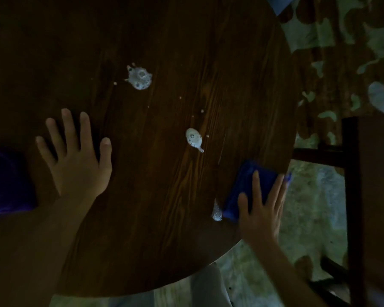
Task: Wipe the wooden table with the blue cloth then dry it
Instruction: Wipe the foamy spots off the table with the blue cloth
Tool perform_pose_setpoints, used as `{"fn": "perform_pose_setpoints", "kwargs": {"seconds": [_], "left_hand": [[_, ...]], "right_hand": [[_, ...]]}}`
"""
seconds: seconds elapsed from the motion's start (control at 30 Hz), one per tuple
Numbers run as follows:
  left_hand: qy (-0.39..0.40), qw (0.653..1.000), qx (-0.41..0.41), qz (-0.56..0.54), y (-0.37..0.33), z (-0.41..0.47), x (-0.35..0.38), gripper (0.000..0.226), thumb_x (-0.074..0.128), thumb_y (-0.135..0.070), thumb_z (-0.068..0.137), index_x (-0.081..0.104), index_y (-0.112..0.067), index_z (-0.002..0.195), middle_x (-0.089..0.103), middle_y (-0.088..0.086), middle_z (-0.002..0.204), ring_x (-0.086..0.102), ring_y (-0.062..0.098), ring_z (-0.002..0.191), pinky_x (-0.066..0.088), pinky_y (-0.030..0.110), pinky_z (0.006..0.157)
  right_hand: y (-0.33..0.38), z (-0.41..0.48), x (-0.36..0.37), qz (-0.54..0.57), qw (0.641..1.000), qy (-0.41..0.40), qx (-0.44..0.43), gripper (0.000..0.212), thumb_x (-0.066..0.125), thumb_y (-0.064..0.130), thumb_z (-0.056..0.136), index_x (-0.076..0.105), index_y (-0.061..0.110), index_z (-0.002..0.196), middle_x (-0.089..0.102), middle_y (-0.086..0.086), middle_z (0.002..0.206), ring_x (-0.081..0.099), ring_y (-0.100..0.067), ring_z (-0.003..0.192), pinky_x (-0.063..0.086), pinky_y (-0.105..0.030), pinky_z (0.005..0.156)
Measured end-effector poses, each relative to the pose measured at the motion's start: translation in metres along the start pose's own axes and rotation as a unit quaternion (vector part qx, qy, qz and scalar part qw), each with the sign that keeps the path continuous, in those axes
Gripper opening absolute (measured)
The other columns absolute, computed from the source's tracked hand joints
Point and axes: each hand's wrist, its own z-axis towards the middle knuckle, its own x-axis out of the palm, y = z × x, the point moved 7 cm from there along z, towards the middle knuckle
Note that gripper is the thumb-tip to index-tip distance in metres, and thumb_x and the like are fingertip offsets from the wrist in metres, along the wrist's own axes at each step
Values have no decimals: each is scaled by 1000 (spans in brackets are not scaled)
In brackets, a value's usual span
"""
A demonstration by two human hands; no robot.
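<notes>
Lower left of frame: left hand point(78, 165), fingers point(85, 127) spread wide, flat on the tabletop point(164, 52), holding nothing. Purple fabric point(7, 180) just beside it at the left edge. Upper middle: large foam patch point(140, 77), bubbly and ragged. Centre: smaller oval foam blob point(193, 138), tiny droplets scattered between. Lower right: thin foam streak point(217, 211) touching the blue cloth point(244, 187), folded, soft and nappy, at the tabletop's right edge. Right hand point(261, 209) pressed flat on the cloth, fingers splayed. Dark chair frame point(350, 196) at far right. Round, dark, grained wood. Judged early: wiping barely begun, most foam untouched, drying not yet started.
</notes>
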Motion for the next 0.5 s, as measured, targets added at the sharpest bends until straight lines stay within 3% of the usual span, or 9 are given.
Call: {"fn": "perform_pose_setpoints", "kwargs": {"seconds": [0.1, 0.23, 0.5], "left_hand": [[7, 1000, 1, 1, 0, 2, 1, 73, 18, -60, 106, 6, -23, 167, -1, 10, 176, -5, 36, 161, -2, 62, 126], [8, 1000, 1, -6, 1, 2, 2, 72, 17, -61, 106, 3, -25, 167, -3, 9, 176, -7, 35, 161, -3, 62, 126], [-4, 1000, 6, -8, 3, 1, 3, 72, 17, -61, 106, 6, -25, 167, 0, 9, 176, -5, 35, 161, -4, 61, 126]], "right_hand": [[24, -76, 31, -1, 1000, 16, 17, 64, 12, 67, 104, 0, 47, 163, -8, -17, 173, -11, -38, 157, 22, -72, 118], [69, -82, 39, -11, 999, 22, 44, 70, 16, 70, 102, -1, 42, 164, -11, -17, 172, -13, -34, 159, 6, -56, 126], [103, 178, -37, 15, 999, -1, 40, 69, 15, 72, 102, -4, 45, 163, -17, -13, 172, -17, -31, 159, -5, -54, 128]]}}
